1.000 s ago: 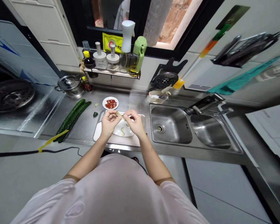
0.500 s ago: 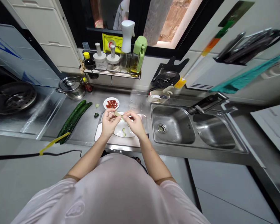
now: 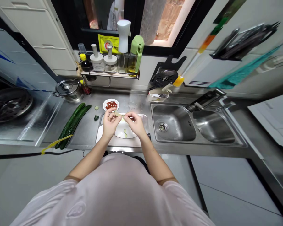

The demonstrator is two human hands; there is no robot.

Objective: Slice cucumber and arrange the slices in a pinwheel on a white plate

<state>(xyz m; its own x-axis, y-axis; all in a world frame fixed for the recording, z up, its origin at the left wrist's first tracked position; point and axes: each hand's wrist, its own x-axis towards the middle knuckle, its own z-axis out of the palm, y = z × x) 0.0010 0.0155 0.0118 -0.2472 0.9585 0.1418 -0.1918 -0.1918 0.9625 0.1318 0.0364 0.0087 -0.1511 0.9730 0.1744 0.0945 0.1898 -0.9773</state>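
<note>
Above a white plate point(image 3: 119, 134), my left hand point(image 3: 110, 124) is closed, with a thin pale cucumber slice point(image 3: 117, 113) between its fingers. My right hand point(image 3: 135, 123) pinches close beside it, its fingertips at another small cucumber slice point(image 3: 123, 118) between the two hands. Cucumber slices point(image 3: 125, 133) laid in an S-shaped curve show on the plate. Beneath the plate lies a cutting board point(image 3: 101, 139), partly hidden by my wrists. A small dish point(image 3: 104, 104) of chopped red pieces stands just behind my left hand.
Two whole cucumbers point(image 3: 72, 125), a cucumber end point(image 3: 96, 117) and a loose slice point(image 3: 96, 107) lie left. A lidded pot point(image 3: 69, 91) stands behind them. A double sink point(image 3: 174, 122) is on the right. Condiment jars point(image 3: 97, 62) stand on a wall rack.
The view has shifted slightly, so the surroundings appear moved left. Both hands stay close together over the plate, with their fingers barely changed.
</note>
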